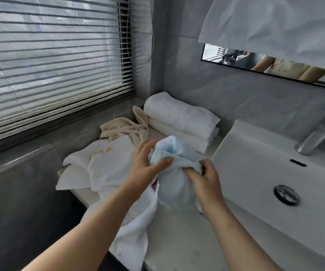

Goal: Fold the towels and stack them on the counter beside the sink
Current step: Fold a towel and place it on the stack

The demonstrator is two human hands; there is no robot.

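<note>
A bunched light blue terry towel (174, 173) is held over the pale counter (177, 241), its long axis running from the far top down toward the viewer. The left hand (146, 165) pinches its upper edge and the right hand (204, 178) grips its gathered middle. Beneath it sprawls a loose white towel with gold embroidery (109, 165). Behind that lie a crumpled beige cloth (122, 128) and 2 folded white towels (179, 118), stacked. In the white rectangular sink basin (255, 163) to the right sits a chrome drain (286, 194).
</note>
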